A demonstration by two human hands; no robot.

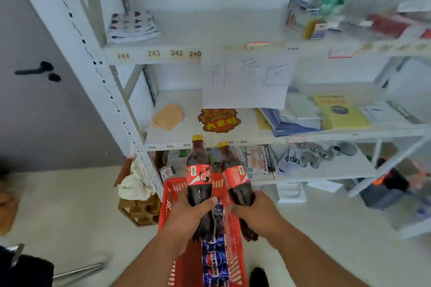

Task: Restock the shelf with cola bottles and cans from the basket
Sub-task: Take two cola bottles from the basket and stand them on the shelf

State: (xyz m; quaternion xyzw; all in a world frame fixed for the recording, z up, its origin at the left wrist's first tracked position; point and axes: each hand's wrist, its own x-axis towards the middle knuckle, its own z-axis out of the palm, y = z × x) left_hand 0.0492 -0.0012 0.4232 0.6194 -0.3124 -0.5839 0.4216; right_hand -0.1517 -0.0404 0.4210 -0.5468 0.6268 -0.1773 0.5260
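Head view, and I start at the far left: a grey door with a dark handle (35, 71), then the white shelf (256, 141) rising from its slanted upright. On the floor at its foot I see a wooden rack (140, 211) with a pale cloth (135, 184) lying on it. Just right of that stands the red basket (171, 196), and blue cola cans (214, 261) lie in a row inside it. My left hand (189, 214) grips the lower body of one cola bottle (199, 177), fingers curled round it, yellow cap up, held above the basket. Just beside it my right hand (254, 213) grips a second cola bottle (235, 179) the same way, tilted a little to the left. Both caps reach about level with the front edge of the middle shelf board. Behind them a sheet of paper (247, 79) with handwriting hangs from the shelf edge above. Further right, booklets and packets lie on the boards, blurred.
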